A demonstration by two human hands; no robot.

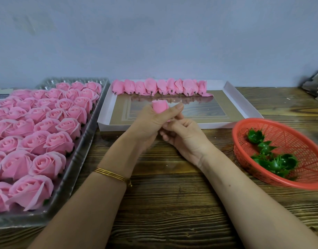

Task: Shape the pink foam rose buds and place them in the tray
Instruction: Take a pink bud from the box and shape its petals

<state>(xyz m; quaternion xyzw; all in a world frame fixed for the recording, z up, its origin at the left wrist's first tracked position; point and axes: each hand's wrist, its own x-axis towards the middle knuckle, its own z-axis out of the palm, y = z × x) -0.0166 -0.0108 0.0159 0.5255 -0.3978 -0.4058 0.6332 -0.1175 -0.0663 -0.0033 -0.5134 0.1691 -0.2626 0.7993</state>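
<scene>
A pink rose bud is held upright over the white tray, a row of buds along its far wall.

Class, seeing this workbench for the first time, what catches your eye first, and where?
Open pink roses fill the clear tray on the left. At centre, the left hand and right hand hold one pink bud by the white tray, where a row of buds lines the far edge. A red basket of green sepals sits right.
</scene>
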